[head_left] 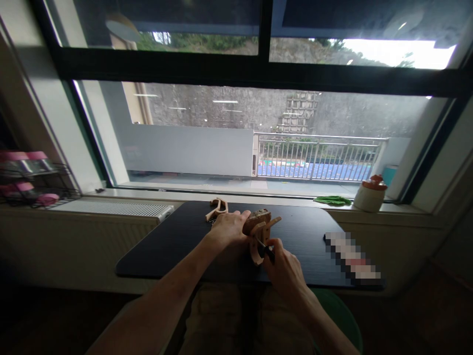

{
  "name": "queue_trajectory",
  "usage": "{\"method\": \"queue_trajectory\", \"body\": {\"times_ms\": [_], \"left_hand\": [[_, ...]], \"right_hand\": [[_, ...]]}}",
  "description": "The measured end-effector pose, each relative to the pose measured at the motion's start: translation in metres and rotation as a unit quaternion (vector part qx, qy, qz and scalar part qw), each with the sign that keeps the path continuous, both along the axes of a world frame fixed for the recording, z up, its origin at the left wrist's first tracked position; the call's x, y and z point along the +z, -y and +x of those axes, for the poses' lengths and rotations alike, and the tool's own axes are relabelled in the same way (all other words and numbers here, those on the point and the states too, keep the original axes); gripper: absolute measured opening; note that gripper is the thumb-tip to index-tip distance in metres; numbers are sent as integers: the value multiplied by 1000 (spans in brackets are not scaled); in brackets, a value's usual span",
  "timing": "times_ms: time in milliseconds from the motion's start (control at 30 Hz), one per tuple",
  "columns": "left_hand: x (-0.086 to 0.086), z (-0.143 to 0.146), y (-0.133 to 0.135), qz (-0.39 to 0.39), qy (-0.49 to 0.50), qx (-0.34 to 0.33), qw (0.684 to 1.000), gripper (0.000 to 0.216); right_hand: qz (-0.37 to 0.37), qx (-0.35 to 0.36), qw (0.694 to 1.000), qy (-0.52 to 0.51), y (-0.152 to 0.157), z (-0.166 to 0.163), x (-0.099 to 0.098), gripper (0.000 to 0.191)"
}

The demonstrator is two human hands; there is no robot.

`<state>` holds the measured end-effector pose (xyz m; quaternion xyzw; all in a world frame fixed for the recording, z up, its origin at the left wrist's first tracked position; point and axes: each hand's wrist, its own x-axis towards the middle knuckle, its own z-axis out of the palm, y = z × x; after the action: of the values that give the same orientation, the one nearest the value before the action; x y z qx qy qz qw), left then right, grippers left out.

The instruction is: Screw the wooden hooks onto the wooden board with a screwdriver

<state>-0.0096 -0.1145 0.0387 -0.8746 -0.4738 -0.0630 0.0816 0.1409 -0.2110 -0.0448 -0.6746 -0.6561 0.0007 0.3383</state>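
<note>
Over the dark table, my left hand (pixel 231 228) is closed on a brown wooden block with a rough, bark-like upper face (pixel 259 217). Curved wooden pieces (pixel 255 250) are against the block, on the side nearer me; how they join it cannot be made out. My right hand (pixel 283 261) grips a screwdriver (pixel 267 252) by its dark handle, its metal shaft pointing at the curved wood. Behind my left hand lies a separate angular frame of pale wood (pixel 218 207), with some small metal bits partly hidden beside it.
The black table (pixel 303 227) stands against the windowsill. A blurred-out long object (pixel 353 259) lies at its right edge. On the sill are a green cloth (pixel 332 200) and a white jar with an orange lid (pixel 371 195). A radiator (pixel 121 209) and wire rack (pixel 61 180) are left.
</note>
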Motion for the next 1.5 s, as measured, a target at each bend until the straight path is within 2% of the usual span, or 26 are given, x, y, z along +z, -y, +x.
{"method": "queue_trajectory", "body": {"times_ms": [233, 567, 833, 933, 1033, 1200, 1367, 1500], "left_hand": [[0, 1, 0, -2, -1, -1, 1000, 65], [-2, 0, -1, -12, 16, 2, 1000, 61], [-1, -1, -2, 4, 9, -5, 1000, 63], [1, 0, 0, -12, 3, 8, 1000, 60], [1, 0, 0, -17, 1, 10, 1000, 63], [-1, -1, -1, -6, 11, -1, 1000, 65], [-3, -2, -2, 11, 11, -15, 1000, 63], [-2, -2, -2, 9, 16, -21, 1000, 65]], "right_hand": [[44, -3, 998, 52, 1, -1, 2, 14], [30, -30, 997, 72, 3, 2, 2, 20], [31, 19, 999, -5, -2, 1, 0, 24], [28, 16, 998, -54, -2, -2, 5, 20], [12, 16, 993, -115, 2, -6, 12, 24], [23, 102, 978, -183, 14, -3, 15, 21], [30, 146, 974, -170, 21, 6, 7, 29], [45, 125, 986, -96, 22, 6, 2, 38]]}}
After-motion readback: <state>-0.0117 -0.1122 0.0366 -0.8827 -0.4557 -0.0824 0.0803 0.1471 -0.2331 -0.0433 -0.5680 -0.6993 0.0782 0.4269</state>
